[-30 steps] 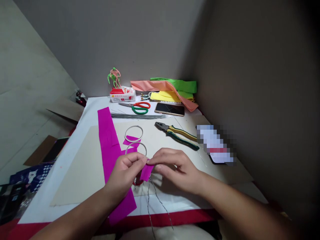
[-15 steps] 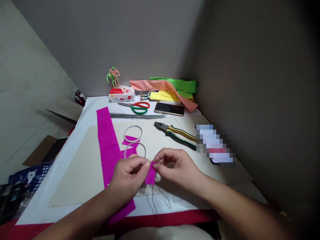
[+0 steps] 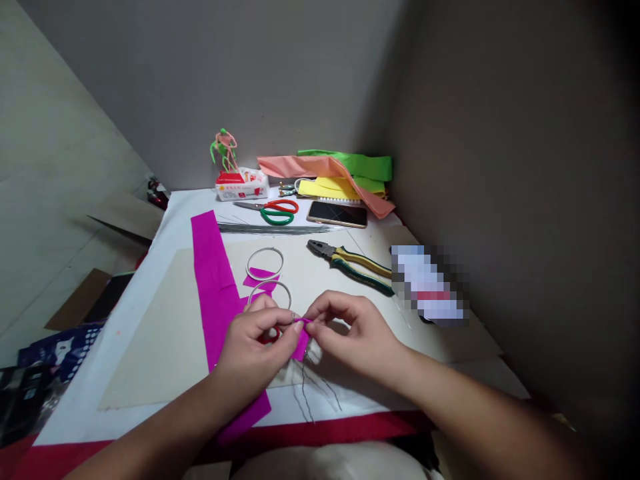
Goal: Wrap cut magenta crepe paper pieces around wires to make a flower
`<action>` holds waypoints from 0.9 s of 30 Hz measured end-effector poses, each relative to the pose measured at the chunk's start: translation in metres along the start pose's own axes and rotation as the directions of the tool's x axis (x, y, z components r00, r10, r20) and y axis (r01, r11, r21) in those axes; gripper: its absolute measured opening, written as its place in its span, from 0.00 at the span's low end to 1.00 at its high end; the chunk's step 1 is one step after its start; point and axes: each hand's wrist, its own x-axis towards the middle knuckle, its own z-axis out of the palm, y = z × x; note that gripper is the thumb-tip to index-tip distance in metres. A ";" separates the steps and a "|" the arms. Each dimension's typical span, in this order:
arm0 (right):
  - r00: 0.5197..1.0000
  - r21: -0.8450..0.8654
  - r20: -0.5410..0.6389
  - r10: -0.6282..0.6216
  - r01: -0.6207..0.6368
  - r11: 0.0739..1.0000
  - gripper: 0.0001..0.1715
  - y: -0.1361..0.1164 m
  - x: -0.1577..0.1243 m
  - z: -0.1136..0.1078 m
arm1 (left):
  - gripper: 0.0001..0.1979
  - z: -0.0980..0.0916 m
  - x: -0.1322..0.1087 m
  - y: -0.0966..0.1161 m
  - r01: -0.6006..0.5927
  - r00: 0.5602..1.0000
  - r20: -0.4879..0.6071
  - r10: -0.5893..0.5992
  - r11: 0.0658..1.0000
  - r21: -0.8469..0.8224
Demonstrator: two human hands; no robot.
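The left hand [image 3: 263, 337] pinches the small magenta piece [image 3: 301, 347] between thumb and finger; the right hand [image 3: 353, 327] nips its other side, seemingly to steady it above the cream board [image 3: 155, 340], twisted wires [image 3: 303, 385] dangling below.

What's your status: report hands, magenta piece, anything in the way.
Left hand and right hand pinching small magenta piece. Wire dangling below. Nearer ring close beyond left hand, contact unclear.

Pixelation blurs one tabletop object [image 3: 427, 287], while the left hand [image 3: 256, 341] partly hides the small magenta piece [image 3: 302, 345]
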 end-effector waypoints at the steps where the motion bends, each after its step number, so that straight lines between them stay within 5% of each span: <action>1: 1.000 0.009 0.008 0.008 -0.008 1.000 0.03 0.000 0.000 0.000 | 0.07 0.000 0.000 0.001 0.009 1.000 -0.008 -0.009 1.000 0.004; 19: 0.999 -0.031 -0.028 -0.017 0.016 0.999 0.01 0.000 -0.004 0.003 | 0.04 -0.001 -0.004 0.002 -0.051 0.995 -0.072 0.062 0.987 0.155; 27: 0.971 -0.227 -0.055 -0.231 0.213 0.950 0.03 0.004 -0.006 0.002 | 0.01 -0.001 -0.002 0.000 -0.113 0.977 -0.138 0.164 0.942 0.316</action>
